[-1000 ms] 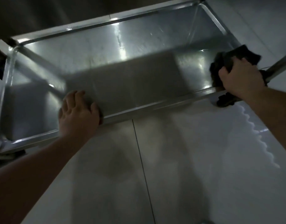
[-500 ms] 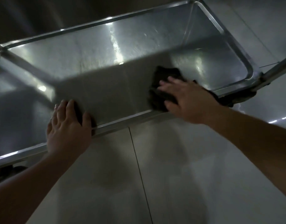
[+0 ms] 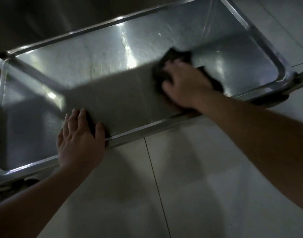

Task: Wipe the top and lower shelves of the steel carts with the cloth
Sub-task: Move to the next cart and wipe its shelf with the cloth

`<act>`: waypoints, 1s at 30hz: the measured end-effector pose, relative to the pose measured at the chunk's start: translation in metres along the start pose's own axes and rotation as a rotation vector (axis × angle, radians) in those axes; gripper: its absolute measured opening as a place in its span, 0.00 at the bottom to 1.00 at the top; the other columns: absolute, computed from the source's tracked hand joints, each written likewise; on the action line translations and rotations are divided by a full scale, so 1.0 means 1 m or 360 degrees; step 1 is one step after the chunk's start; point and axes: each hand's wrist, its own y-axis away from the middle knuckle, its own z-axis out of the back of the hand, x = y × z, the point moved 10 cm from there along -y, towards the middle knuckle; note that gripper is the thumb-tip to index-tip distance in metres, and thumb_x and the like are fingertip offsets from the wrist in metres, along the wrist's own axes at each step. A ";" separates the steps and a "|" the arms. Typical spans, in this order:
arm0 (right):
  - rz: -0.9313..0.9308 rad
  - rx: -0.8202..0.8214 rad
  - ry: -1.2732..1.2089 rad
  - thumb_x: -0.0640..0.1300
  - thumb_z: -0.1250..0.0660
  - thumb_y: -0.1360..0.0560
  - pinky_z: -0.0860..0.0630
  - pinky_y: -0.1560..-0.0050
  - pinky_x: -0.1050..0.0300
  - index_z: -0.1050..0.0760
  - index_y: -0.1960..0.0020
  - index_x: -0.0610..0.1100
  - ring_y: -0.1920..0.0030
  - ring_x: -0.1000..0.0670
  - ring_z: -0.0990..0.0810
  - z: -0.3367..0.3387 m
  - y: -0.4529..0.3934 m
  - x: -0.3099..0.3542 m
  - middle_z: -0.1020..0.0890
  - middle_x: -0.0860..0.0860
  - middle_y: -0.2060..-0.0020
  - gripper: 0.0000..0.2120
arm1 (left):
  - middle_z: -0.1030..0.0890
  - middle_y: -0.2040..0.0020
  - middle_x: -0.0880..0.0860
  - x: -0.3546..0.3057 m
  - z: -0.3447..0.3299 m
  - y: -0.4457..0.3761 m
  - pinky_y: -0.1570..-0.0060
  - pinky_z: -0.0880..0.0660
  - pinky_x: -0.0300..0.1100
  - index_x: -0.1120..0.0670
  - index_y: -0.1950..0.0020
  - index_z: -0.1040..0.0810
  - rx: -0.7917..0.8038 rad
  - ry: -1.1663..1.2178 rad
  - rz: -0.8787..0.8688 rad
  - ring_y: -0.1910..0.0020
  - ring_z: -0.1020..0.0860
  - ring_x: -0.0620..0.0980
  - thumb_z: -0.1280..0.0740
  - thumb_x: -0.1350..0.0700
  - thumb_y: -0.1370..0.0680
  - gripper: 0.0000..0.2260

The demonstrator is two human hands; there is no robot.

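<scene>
A steel cart shelf (image 3: 99, 54) with a raised rim fills the upper part of the head view, low above the floor. My right hand (image 3: 185, 83) presses a dark cloth (image 3: 174, 57) flat on the shelf's right half; the cloth shows beyond my fingers and behind my wrist. My left hand (image 3: 78, 140) rests on the near rim of the shelf at the left, fingers spread over the edge, holding nothing. Part of the shelf lies in shadow.
Pale floor tiles (image 3: 190, 177) with a dark grout line spread below the shelf. A steel cart leg or handle tube (image 3: 301, 78) sticks out at the right corner. A dark caster (image 3: 18, 184) shows under the left near corner.
My right hand carried the cloth from the shelf's right corner onto the shelf surface, swept left along the near side, and now sits further back and right. My left hand stayed on the rim.
</scene>
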 end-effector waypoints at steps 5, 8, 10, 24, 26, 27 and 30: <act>0.0773 0.0319 0.0007 0.61 0.43 0.21 0.50 0.18 0.52 0.34 0.19 0.52 0.18 0.53 0.44 -0.041 0.053 0.081 0.35 0.55 0.19 0.32 | 0.41 0.15 0.52 0.005 -0.001 0.001 0.19 0.47 0.57 0.49 0.16 0.39 0.0016 0.0006 -0.0013 0.15 0.47 0.52 0.46 0.37 0.19 0.33; 0.0473 0.0184 -0.0054 0.55 0.36 0.19 0.48 0.19 0.52 0.32 0.20 0.50 0.18 0.49 0.41 -0.014 0.039 0.003 0.34 0.52 0.19 0.29 | 0.41 0.15 0.51 0.005 -0.001 0.001 0.19 0.46 0.57 0.48 0.16 0.39 0.0006 0.0018 0.0000 0.16 0.46 0.52 0.47 0.36 0.20 0.34; -0.0020 -0.0032 -0.0060 0.54 0.37 0.18 0.44 0.20 0.49 0.32 0.20 0.47 0.19 0.44 0.38 0.020 0.031 -0.086 0.32 0.46 0.20 0.28 | 0.40 0.15 0.51 0.006 0.000 0.001 0.19 0.46 0.57 0.48 0.17 0.39 0.0000 0.0024 0.0005 0.16 0.46 0.52 0.47 0.35 0.21 0.34; 0.0456 0.0210 0.0097 0.64 0.55 0.21 0.50 0.18 0.49 0.38 0.17 0.52 0.17 0.51 0.46 -0.034 0.083 0.051 0.39 0.54 0.17 0.35 | 0.43 0.15 0.51 0.003 -0.004 0.002 0.19 0.48 0.57 0.48 0.16 0.41 0.0033 -0.0001 -0.0007 0.15 0.47 0.52 0.48 0.33 0.22 0.36; 0.0430 0.0211 0.0034 0.62 0.50 0.21 0.51 0.18 0.50 0.37 0.18 0.53 0.17 0.51 0.46 -0.027 0.074 0.037 0.38 0.55 0.18 0.33 | 0.43 0.15 0.51 0.003 -0.003 0.002 0.18 0.48 0.56 0.47 0.16 0.42 0.0053 0.0004 -0.0013 0.15 0.47 0.51 0.48 0.34 0.22 0.36; 0.0350 0.0142 0.0010 0.60 0.46 0.20 0.48 0.19 0.49 0.35 0.19 0.51 0.17 0.48 0.43 -0.016 0.067 0.015 0.36 0.52 0.18 0.32 | 0.43 0.15 0.51 0.004 -0.003 0.001 0.18 0.48 0.56 0.47 0.16 0.42 0.0054 0.0009 -0.0013 0.15 0.47 0.51 0.48 0.34 0.22 0.36; -0.0196 -0.0140 -0.0010 0.53 0.39 0.17 0.39 0.23 0.44 0.31 0.21 0.46 0.22 0.39 0.34 0.032 0.043 -0.097 0.31 0.42 0.22 0.26 | 0.42 0.15 0.51 0.005 -0.001 0.003 0.19 0.48 0.55 0.47 0.16 0.41 0.0042 0.0006 -0.0004 0.15 0.47 0.51 0.47 0.33 0.22 0.36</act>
